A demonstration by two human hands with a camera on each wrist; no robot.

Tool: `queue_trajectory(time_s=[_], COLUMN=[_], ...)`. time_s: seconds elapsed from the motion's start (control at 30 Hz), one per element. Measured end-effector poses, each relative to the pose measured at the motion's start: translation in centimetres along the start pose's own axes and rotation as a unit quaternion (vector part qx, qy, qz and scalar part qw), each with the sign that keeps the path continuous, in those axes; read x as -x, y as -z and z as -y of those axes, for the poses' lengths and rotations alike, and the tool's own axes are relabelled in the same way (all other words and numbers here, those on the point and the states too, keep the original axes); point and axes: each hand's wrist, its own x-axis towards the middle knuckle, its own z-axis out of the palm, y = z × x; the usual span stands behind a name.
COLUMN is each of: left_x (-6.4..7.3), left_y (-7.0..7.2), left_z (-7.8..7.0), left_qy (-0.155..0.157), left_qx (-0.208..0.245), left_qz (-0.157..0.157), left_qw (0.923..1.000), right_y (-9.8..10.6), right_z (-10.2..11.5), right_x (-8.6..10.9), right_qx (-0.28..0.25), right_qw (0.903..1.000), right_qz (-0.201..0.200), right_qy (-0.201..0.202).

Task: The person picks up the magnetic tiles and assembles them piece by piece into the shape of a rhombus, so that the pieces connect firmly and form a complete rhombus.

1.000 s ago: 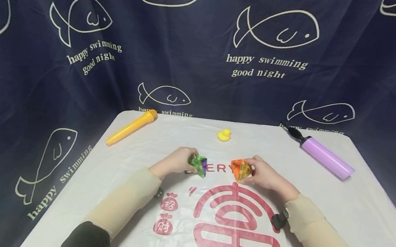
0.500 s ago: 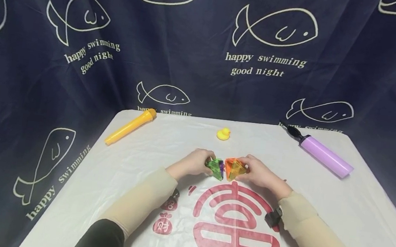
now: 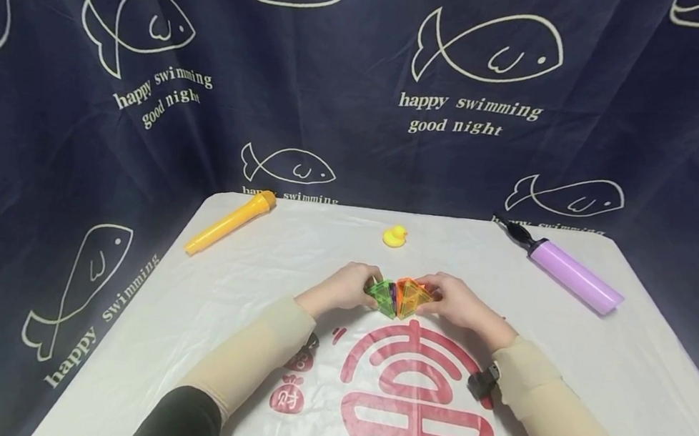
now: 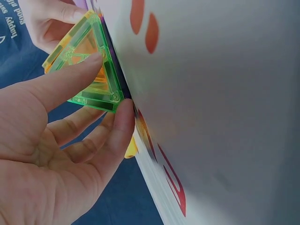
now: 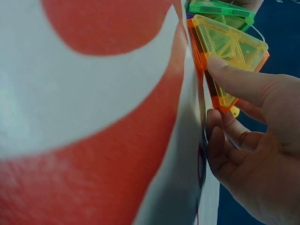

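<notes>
Over the middle of the table in the head view, my left hand [image 3: 344, 286] pinches a clear green and purple pyramid of magnetic tiles [image 3: 381, 297]. Opposite it, my right hand [image 3: 458, 303] holds a similar orange and yellow pyramid [image 3: 414, 302]. The two pyramids stand side by side, seemingly touching along their facing sides. In the left wrist view, the thumb lies across a green triangular tile [image 4: 112, 75] and the fingertips are at its lower edge. The right wrist view shows the thumb on a yellow triangular tile [image 5: 239, 44], with fingers curled below.
A yellow rubber duck [image 3: 395, 237] sits behind the hands. An orange toy microphone [image 3: 228, 224] lies at the back left, and a purple hand pump [image 3: 576, 276] at the back right. The white tablecloth [image 3: 183, 314] has red print; a dark blue curtain [image 3: 365, 83] hangs behind.
My left hand has moved right with the green and purple pyramid, and my right hand slightly left with the orange and yellow one. The gap between the pyramids has closed.
</notes>
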Motion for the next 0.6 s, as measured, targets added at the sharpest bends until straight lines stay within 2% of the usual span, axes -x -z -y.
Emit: queue_trajectory(time_s=[0.4, 0.6], left_x=[0.05, -0.04], left_y=[0.27, 0.25], left_z=[0.03, 0.04], left_qy=[0.003, 0.005], left_qx=[0.007, 0.009], left_qz=[0.002, 0.001], left_qw=[1.0000, 0.9999], right_y=[0.56, 0.72], right_z=[0.47, 0.61], right_x=[-0.20, -0.27], right_qx=[-0.027, -0.032], right_qw=[0.9992, 0.9990], right_qz=[-0.030, -0.030], right_qy=[0.002, -0.008])
